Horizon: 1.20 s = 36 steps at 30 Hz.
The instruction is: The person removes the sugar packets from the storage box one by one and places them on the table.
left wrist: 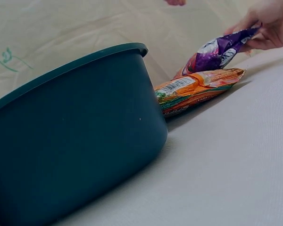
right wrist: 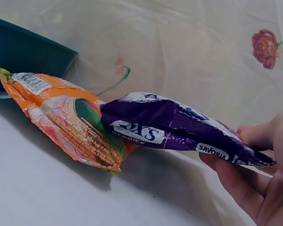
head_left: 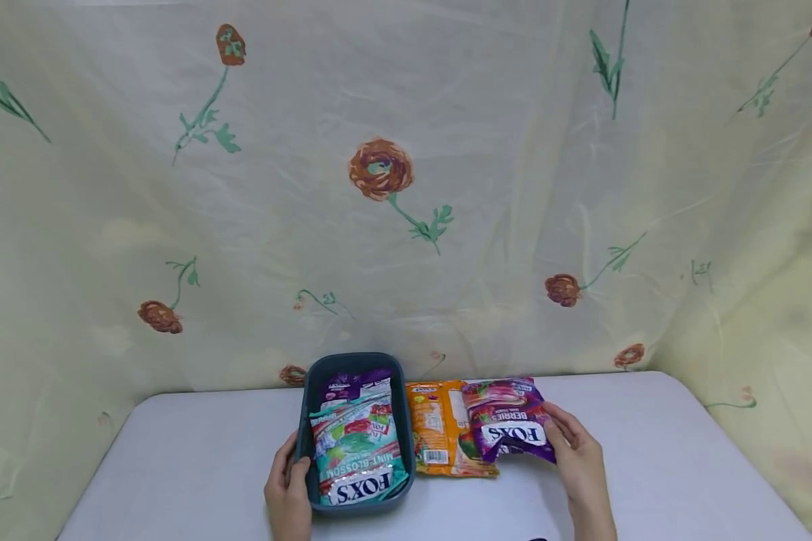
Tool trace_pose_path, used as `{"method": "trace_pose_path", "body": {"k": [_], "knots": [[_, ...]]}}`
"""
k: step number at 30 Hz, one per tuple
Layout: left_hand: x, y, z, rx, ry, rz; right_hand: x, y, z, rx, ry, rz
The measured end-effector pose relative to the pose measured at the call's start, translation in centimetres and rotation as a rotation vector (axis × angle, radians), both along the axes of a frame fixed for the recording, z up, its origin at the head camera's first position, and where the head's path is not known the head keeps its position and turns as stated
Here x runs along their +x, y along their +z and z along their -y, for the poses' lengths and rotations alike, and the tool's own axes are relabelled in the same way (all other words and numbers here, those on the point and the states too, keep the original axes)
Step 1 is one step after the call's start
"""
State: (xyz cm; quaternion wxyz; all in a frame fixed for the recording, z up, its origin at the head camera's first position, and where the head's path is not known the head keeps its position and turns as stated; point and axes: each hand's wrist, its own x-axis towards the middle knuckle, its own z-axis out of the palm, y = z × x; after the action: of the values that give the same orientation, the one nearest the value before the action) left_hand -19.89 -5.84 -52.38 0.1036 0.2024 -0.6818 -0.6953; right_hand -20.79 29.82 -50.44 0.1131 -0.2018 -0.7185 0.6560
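My left hand [head_left: 288, 488] grips the left rim of a dark teal plastic basin [head_left: 362, 509], thumb over the edge. Inside the basin, a green Fox's mint candy bag [head_left: 359, 451] lies on top of a purple bag [head_left: 338, 388]. To the right, my right hand [head_left: 578, 451] pinches the right edge of a purple Fox's berries candy bag [head_left: 504, 412], thumb on top and fingers below. That bag is tilted, and its left end overlaps an orange candy bag [head_left: 440, 428] lying against the basin's right side. In the right wrist view the purple bag [right wrist: 155, 122] shows a shadow beneath it.
The white table [head_left: 196, 458] has rounded far corners. Behind it hangs a pale curtain [head_left: 501, 188] with printed flowers, close to the basin's far end. A small dark object [head_left: 537, 539] peeks in at the bottom edge of the head view.
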Motion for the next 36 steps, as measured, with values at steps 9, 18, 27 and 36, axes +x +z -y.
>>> {"method": "trace_pose_path", "body": {"k": [9,18,27,36], "knots": [[-0.4,0.3,0.2,0.029,0.006,-0.011,-0.6,-0.6,0.0,0.015,0.008,0.019],[-0.2,0.6,0.2,0.009,-0.005,0.033,-0.4,-1.6,0.2,0.346,0.02,0.041],[0.0,0.3,0.0,0.032,-0.003,0.012,-0.3,-2.5,0.1,0.652,-0.014,0.086],[-0.1,0.0,-0.2,0.019,0.002,-0.002,-0.5,-2.6,0.5,0.699,-0.07,0.058]]}}
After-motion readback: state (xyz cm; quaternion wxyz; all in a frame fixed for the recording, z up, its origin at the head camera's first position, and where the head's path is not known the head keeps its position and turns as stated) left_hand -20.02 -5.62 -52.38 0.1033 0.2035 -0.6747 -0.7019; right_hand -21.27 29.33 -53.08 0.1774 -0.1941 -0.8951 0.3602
